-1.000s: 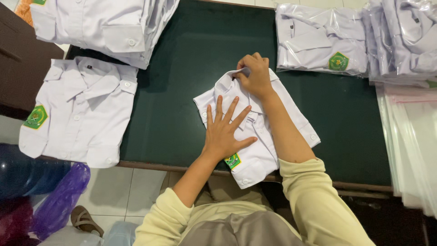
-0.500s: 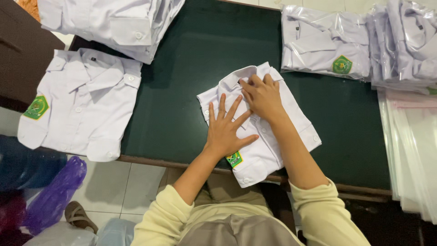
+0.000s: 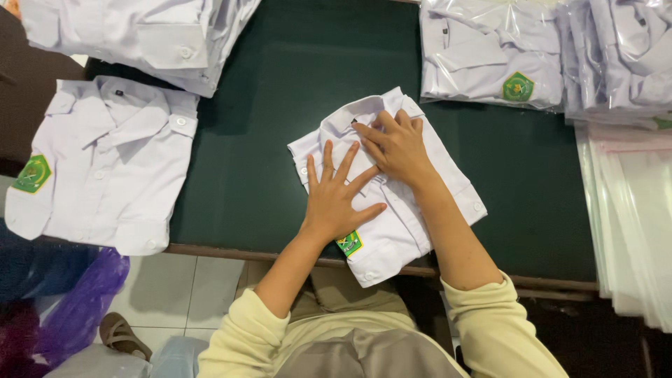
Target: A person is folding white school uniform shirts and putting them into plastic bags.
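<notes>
- Both hands lie flat on the folded white shirt (image 3: 392,203) in front of me. My left hand (image 3: 336,192) is spread wide, fingers apart, palm pressed to the cloth and grasping nothing.
- My right hand (image 3: 399,147) rests just beside it, higher up the shirt near the collar, fingers loosely together and bent slightly at the tips; it too presses down and grips nothing. I see the thumb of the right hand nearly touching the left hand's fingertips.
- I see the folded shirt lying at a slant on the dark green table (image 3: 280,105), its lower corner hanging over the near wooden edge. A green-and-yellow badge (image 3: 350,243) shows on it just below my left wrist.
- My pale yellow sleeves (image 3: 490,322) run back from both forearms toward the bottom of the view.
- Well apart to the left, an unfolded white shirt (image 3: 105,168) lies open, half off the table edge, with a like badge on its sleeve.
- Above that, a stack of white shirts (image 3: 140,35) sits at the far left corner.
- At the far right, a bagged shirt (image 3: 483,63) in clear plastic lies beside more bagged ones (image 3: 616,56).
- Along the right edge I see a pile of empty clear plastic bags (image 3: 630,210).
- Below the table, a purple plastic bag (image 3: 77,308) and a sandal (image 3: 122,336) lie on the tiled floor (image 3: 182,287).
</notes>
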